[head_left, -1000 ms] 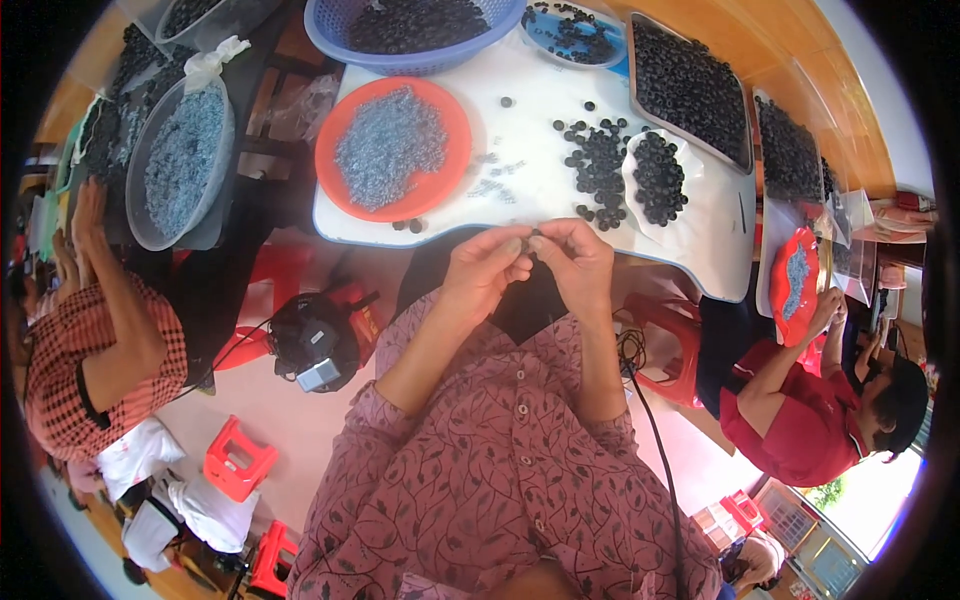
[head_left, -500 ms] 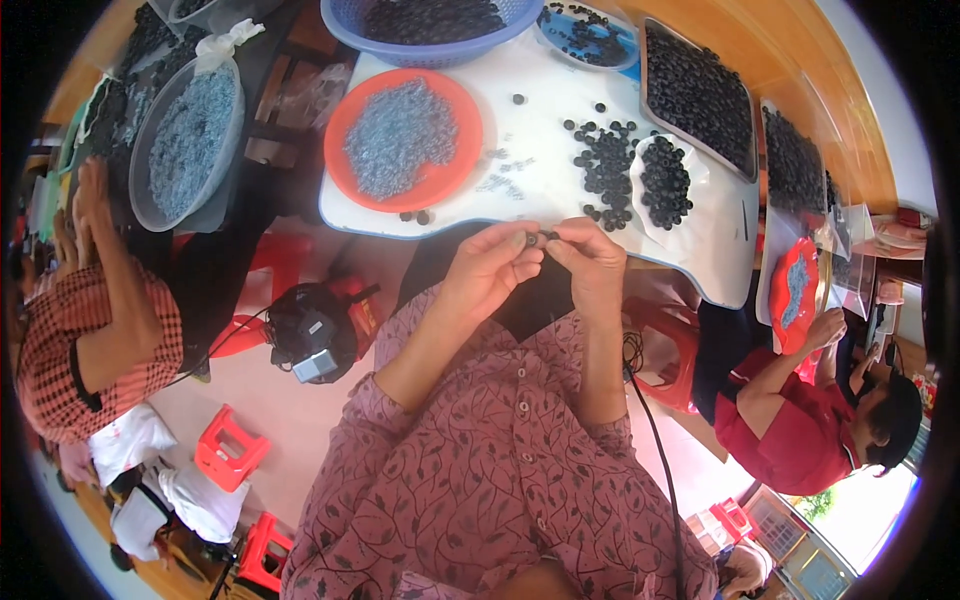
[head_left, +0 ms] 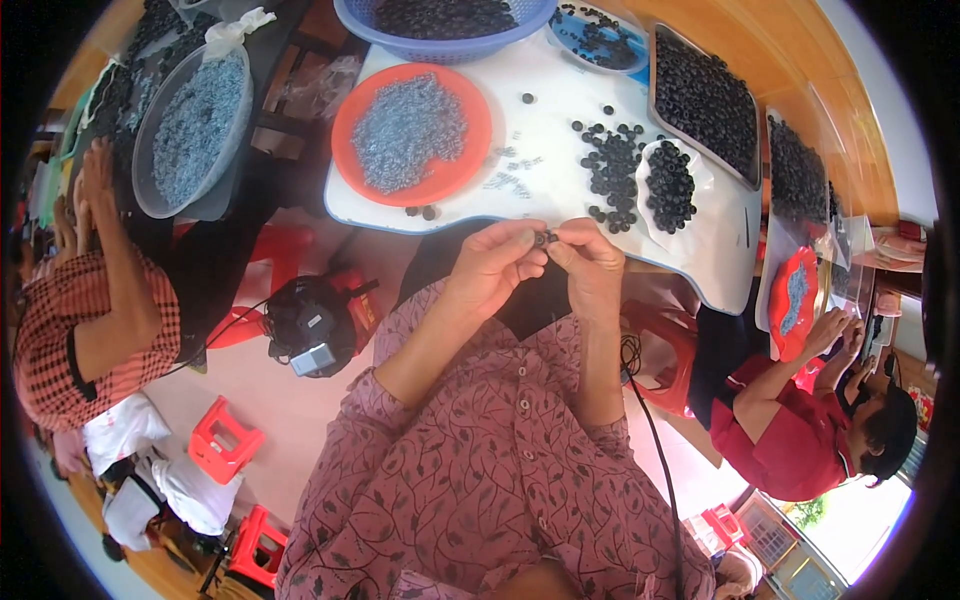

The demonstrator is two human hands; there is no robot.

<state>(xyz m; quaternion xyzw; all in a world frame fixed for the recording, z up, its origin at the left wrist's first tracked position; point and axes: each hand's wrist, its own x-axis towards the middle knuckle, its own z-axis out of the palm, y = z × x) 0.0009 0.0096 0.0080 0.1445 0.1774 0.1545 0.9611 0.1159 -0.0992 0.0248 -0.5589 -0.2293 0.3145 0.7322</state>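
Note:
My left hand (head_left: 500,258) and my right hand (head_left: 588,256) meet just off the table's near edge, fingertips pinched together. Between them sit small dark round pieces (head_left: 542,239), one at each hand's fingertips; their detail is too small to make out. Beyond on the white table (head_left: 460,205) lies an orange-red plate (head_left: 478,140) heaped with small clear bluish pieces (head_left: 410,130). To its right a few such pieces (head_left: 512,175) lie loose. Several black round pieces (head_left: 612,170) are scattered beside a white dish (head_left: 684,222) that holds more of them.
A blue-purple basket (head_left: 450,50), a blue dish (head_left: 600,62) and a metal tray (head_left: 700,172) of black pieces line the far side. At left stands a translucent basin (head_left: 140,170). One person (head_left: 100,330) sits left, another (head_left: 790,430) right. A black cable (head_left: 655,450) hangs at my right.
My hands stay together with the small pieces between the fingertips, nearly in place. The whole view has shifted slightly. The person at right has moved their hands a little.

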